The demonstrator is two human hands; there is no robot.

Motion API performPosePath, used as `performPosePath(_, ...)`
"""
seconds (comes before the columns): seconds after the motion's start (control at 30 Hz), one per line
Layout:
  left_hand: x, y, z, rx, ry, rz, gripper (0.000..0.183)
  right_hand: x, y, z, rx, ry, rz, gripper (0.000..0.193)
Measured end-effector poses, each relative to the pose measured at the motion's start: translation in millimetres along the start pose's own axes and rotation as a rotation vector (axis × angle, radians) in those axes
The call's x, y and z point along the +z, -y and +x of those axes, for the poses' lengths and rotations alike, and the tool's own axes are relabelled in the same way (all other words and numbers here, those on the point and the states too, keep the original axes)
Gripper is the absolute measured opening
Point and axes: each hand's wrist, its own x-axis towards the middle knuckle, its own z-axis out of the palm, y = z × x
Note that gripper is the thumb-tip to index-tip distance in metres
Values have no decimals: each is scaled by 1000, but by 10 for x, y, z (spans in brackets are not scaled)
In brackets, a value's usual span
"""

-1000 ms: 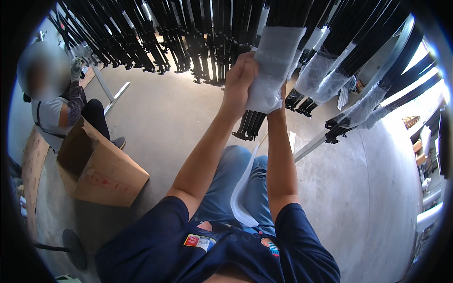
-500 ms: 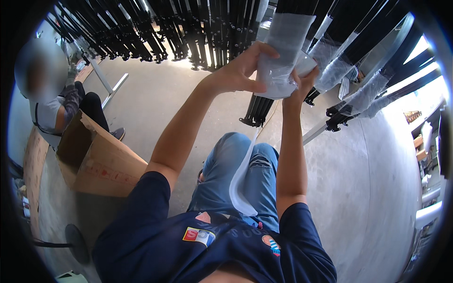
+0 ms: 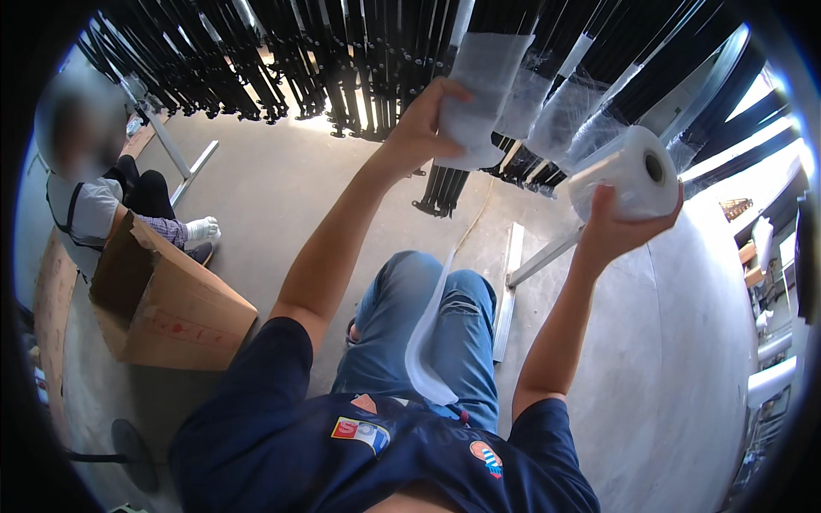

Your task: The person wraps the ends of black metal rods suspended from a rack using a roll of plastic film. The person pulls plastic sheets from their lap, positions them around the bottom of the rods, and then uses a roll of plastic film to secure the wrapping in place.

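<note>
My left hand (image 3: 419, 128) grips a white translucent foam sheet (image 3: 486, 90) along its left edge, its fingers bent over the front. The sheet lies around a bundle of slim black metal bars (image 3: 443, 190), whose ends stick out below it. To the right, my right hand (image 3: 620, 231) is closed around a roll of clear stretch film (image 3: 617, 181), its hollow core facing right. Other hanging bars beside it carry film wrap (image 3: 564, 115). A long white foam strip (image 3: 421, 350) lies over my jeans.
Rows of black bars (image 3: 342, 77) hang across the top. An open cardboard box (image 3: 180, 316) stands at left, near a seated person (image 3: 94, 201) wearing a glove. A metal stand leg (image 3: 509, 299) rests on the floor right of my knees. A round black disc (image 3: 135, 453) is at lower left.
My right hand with the film roll has moved right and down, away from the bundle. My left hand and the foam sheet have shifted slightly left. The seated person's gloved hand has lowered.
</note>
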Motion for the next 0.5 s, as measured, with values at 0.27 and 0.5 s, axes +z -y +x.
performPosePath(0.27,263,16,40,-12,23,68,59,540,352,-832,132,-135,97,97)
performPosePath(0.5,147,-37,-21,81,158,86,73,821,559,-880,347,-146,-160,100)
